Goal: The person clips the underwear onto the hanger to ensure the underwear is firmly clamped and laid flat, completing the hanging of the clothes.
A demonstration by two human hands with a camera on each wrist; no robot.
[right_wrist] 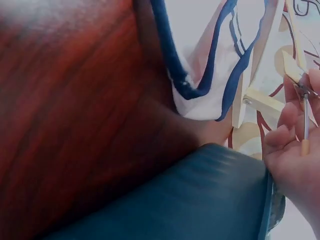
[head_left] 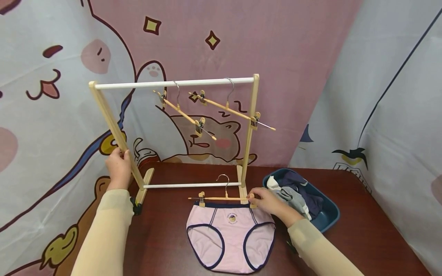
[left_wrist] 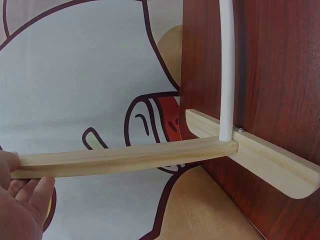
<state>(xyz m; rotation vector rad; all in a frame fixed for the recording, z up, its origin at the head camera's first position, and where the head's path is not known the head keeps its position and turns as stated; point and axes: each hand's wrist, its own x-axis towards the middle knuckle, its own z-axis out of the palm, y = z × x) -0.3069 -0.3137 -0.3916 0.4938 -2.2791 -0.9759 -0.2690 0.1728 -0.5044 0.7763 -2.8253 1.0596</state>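
Observation:
My left hand grips the left wooden post of a small clothes rack; in the left wrist view its fingers and thumb are around the post. With my right hand I pinch the right end of a wooden clip hanger, at its clip. Pink underpants with navy trim hang by the waistband from this hanger, in front of the rack. In the right wrist view, the fingers are curled at the clip, and the underpants show beside the hand.
Two bare clip hangers hang from the rack's white top bar. A blue basin with crumpled clothes stands on the brown table at right. A printed cloth rises behind the rack.

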